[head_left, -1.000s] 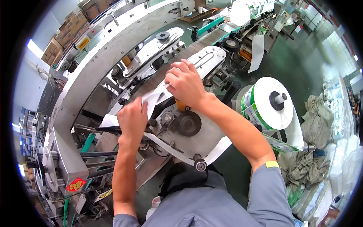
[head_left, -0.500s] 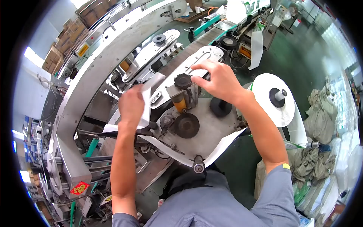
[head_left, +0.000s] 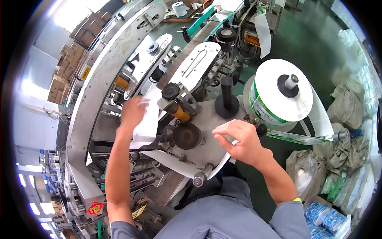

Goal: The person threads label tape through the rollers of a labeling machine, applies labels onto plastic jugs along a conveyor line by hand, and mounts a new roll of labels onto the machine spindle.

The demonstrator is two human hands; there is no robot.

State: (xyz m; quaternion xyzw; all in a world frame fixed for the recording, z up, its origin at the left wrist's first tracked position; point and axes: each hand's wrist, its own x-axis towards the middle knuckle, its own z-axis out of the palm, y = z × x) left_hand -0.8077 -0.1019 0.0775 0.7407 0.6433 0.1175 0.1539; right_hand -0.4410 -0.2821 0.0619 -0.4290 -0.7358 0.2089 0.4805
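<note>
At the left edge of a white paper strip [head_left: 147, 123], my left hand [head_left: 133, 113] has its fingers bent over the paper. The fingertips are smeared by motion, so I cannot tell whether they grip it. My right hand [head_left: 242, 141] hovers above the front right of the metal plate [head_left: 211, 131], thumb and forefinger apart with nothing between them. Between the hands are a black ribbed knob [head_left: 170, 91], a yellow cylinder [head_left: 180, 113] and a dark round roller [head_left: 188, 136]. A black upright post [head_left: 227, 95] stands behind the right hand.
A large label roll [head_left: 274, 85], white with green print, sits on a spindle at the right. Its band passes a metal guide roller [head_left: 341, 136]. A curved metal frame [head_left: 89, 87] rises at the left; a conveyor [head_left: 199, 38] runs behind. Sacks [head_left: 344, 103] lie at the far right.
My right hand has left the black knob and come back toward my body. My left hand stays by the white strip. The view has shifted, showing more of the label roll.
</note>
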